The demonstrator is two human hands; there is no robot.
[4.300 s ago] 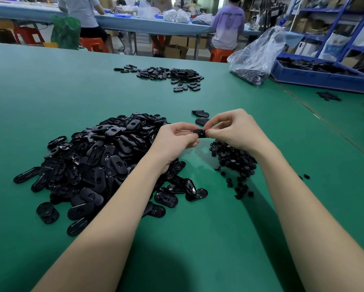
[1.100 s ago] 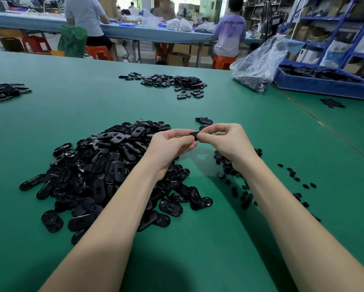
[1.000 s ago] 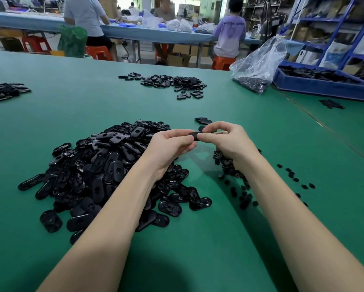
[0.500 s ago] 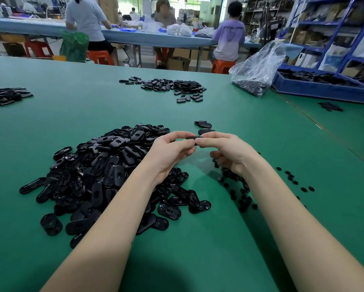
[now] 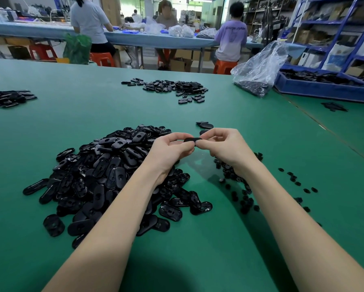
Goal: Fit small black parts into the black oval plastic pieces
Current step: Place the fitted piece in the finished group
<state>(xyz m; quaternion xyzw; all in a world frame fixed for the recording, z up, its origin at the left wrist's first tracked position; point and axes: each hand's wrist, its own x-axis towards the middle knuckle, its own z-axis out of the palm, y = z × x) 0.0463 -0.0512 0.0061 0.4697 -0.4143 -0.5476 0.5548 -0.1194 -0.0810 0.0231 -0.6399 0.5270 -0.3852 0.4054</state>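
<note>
Both hands, left hand [image 5: 170, 149] and right hand [image 5: 225, 147], pinch one oval piece [image 5: 192, 140] (seemingly edge-on).

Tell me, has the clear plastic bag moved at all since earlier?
No. The clear plastic bag still sits against the blue crate's left end, as before.

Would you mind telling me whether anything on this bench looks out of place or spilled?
Nothing looks damaged. A few small parts lie strayed on the table, right of their pile. Both hands, left and right, pinch one oval piece between them.
</note>
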